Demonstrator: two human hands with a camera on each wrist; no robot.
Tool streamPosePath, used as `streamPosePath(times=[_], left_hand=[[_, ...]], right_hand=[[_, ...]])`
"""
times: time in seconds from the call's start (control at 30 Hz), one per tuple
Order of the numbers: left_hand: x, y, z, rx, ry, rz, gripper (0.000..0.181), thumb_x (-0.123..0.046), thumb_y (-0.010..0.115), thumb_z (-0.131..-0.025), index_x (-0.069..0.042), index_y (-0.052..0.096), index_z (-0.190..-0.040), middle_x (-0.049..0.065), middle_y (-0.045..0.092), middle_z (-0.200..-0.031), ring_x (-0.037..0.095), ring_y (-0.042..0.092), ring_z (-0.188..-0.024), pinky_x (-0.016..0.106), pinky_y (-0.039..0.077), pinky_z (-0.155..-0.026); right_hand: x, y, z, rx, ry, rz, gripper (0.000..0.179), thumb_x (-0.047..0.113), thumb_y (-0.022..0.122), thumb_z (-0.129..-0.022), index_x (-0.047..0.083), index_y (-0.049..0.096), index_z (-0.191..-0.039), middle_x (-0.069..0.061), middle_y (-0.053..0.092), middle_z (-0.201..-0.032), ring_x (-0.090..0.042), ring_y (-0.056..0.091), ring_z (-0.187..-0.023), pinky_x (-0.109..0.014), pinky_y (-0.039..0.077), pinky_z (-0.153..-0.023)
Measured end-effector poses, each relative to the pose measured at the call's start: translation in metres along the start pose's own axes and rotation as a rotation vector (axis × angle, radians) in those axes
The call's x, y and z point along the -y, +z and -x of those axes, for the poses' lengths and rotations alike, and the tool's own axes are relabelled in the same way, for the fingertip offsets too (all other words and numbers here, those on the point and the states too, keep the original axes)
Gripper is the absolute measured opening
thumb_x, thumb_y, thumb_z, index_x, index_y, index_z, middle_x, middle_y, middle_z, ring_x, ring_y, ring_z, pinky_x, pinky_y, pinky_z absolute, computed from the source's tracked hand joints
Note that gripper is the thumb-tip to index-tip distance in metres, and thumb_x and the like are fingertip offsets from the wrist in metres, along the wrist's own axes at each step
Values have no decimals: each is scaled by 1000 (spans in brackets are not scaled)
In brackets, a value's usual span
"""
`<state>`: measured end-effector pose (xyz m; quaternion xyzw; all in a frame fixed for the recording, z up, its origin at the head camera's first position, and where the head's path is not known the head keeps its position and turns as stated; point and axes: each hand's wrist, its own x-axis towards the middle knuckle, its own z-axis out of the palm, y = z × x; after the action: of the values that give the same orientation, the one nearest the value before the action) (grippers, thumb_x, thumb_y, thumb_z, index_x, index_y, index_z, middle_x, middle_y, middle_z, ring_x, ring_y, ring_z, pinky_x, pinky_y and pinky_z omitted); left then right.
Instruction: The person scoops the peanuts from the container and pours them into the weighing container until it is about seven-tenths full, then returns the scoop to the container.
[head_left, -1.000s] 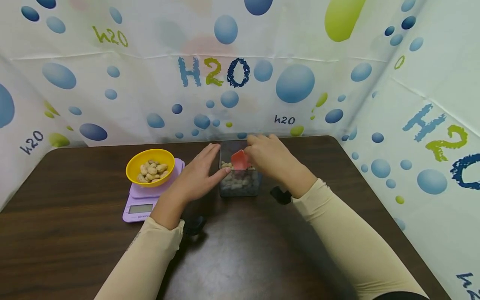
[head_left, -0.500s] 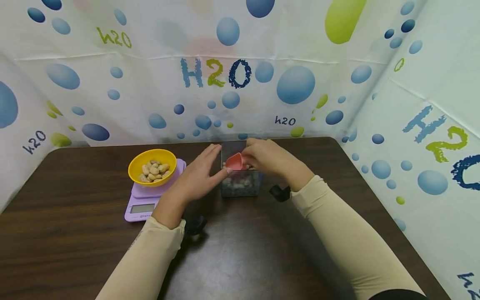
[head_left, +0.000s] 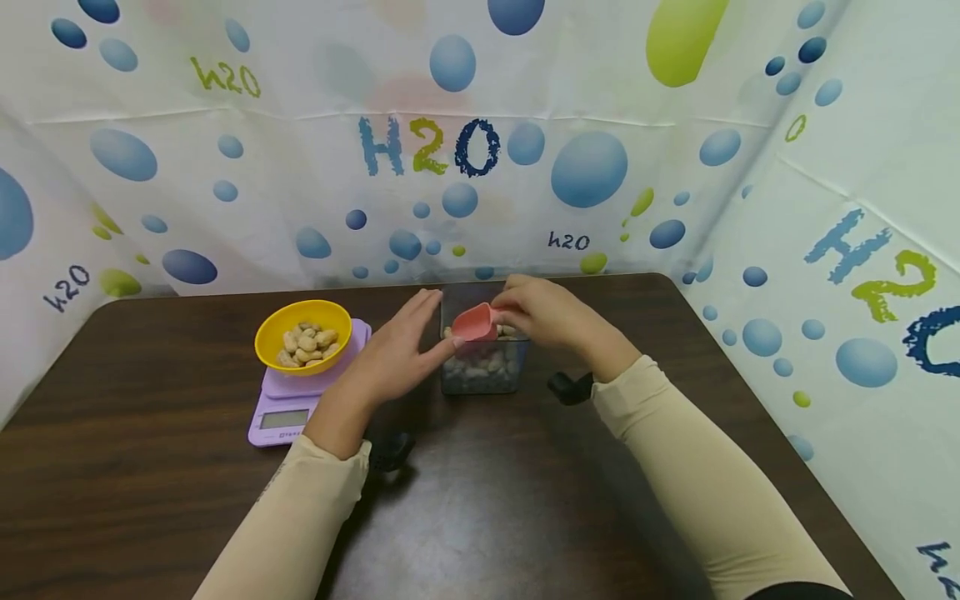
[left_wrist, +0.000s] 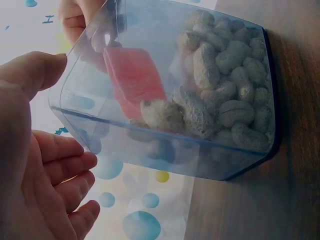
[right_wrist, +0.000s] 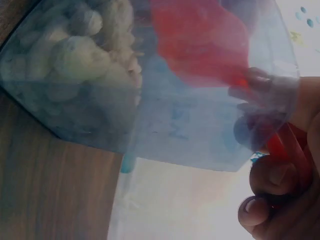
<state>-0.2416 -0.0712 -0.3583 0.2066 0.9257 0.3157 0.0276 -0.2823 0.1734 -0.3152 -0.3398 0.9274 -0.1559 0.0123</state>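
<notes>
My right hand (head_left: 553,315) grips the handle of a red scoop (head_left: 476,323), whose bowl is inside a clear bluish plastic container (head_left: 480,379) of unshelled peanuts (left_wrist: 235,112). In the left wrist view the scoop's bowl touches or nearly touches the peanuts at the top of the pile; whether it carries any cannot be told. At the container's left side is my left hand (head_left: 393,354), fingers extended and thumb by the near rim. Through the right wrist view's clear wall the scoop (right_wrist: 200,42) shows, its handle between my curled fingers (right_wrist: 272,175).
Left of my left hand, a yellow bowl (head_left: 262,343) with several peanuts stands on a purple kitchen scale (head_left: 262,423), its display unreadable. All stand on a dark wooden table (head_left: 480,500). A white patterned curtain (head_left: 300,75) hangs behind and along the right side.
The scoop has turned in the container from nearly upright to a more level tilt, its hollow now showing. My right hand turned with it; my left hand stayed in place.
</notes>
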Motion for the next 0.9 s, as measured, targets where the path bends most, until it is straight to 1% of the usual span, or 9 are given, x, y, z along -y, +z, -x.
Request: streamPosePath(times=[0.1,0.17,0.3,0.43,0.53,0.6,0.73,0.83,0.9], left_hand=[[0,1,0,2,-4,3,83,-60,50,-94,-19,18,-159,7,14,-166,30,21,-150,56,25,-118],[-1,1,0,-1,-4,5,83,-61,50,-94,-19,18,-159,6,14,-166,30,23,-150,56,25,-118],[-2,1,1,-7,-6,5,82,-61,49,-95,-19,19,-159,6,14,-166,31,24,-150,56,26,-117],[-1,1,1,0,-11,9,81,-59,50,-95,-19,19,-159,6,14,-166,30,23,-150,56,25,-118],[0,1,0,6,-8,17,81,-57,51,-95,-18,19,-159,7,14,-166,30,21,-150,56,25,-118],[1,1,-1,11,-6,22,81,-58,51,-95,-19,19,-159,7,14,-166,30,21,-150,57,24,-118],[2,1,-2,10,-3,26,81,-59,51,-95,-20,19,-159,7,15,-166,30,21,-150,57,25,-117],[3,1,-3,8,-8,27,81,-59,51,-95,-21,18,-159,6,14,-166,30,21,-151,57,25,-117],[4,0,-2,10,-14,29,82,-59,51,-94,-22,18,-159,6,14,-166,30,20,-151,57,24,-118]], right_hand=[[-1,4,1,-40,-2,18,27,26,61,-97,8,73,-114,-4,57,-92,-18,52,-79,-31,46,-70],[1,7,1,-71,-14,59,28,27,62,-97,7,72,-114,-4,56,-90,-18,52,-77,-31,46,-68],[6,7,-2,-118,-72,117,24,24,66,-95,7,74,-109,-4,54,-85,-18,50,-73,-30,43,-64],[8,3,-1,-64,-86,99,21,22,67,-94,8,74,-108,-3,53,-84,-18,50,-73,-29,42,-64],[7,-2,2,-11,-49,68,23,23,65,-95,9,74,-110,-2,54,-86,-18,51,-76,-29,44,-66],[6,-5,4,-4,-36,72,22,23,65,-95,10,74,-110,-2,54,-87,-17,51,-77,-29,44,-67],[13,-9,2,18,-5,170,17,23,63,-96,11,76,-101,-3,53,-84,-18,49,-73,-31,42,-64],[20,-5,-6,38,-1,262,18,23,61,-98,12,75,-95,-3,52,-83,-18,49,-70,-32,40,-63],[23,-2,-12,37,-12,285,19,23,60,-98,11,75,-94,-3,53,-84,-18,50,-71,-31,42,-63]])
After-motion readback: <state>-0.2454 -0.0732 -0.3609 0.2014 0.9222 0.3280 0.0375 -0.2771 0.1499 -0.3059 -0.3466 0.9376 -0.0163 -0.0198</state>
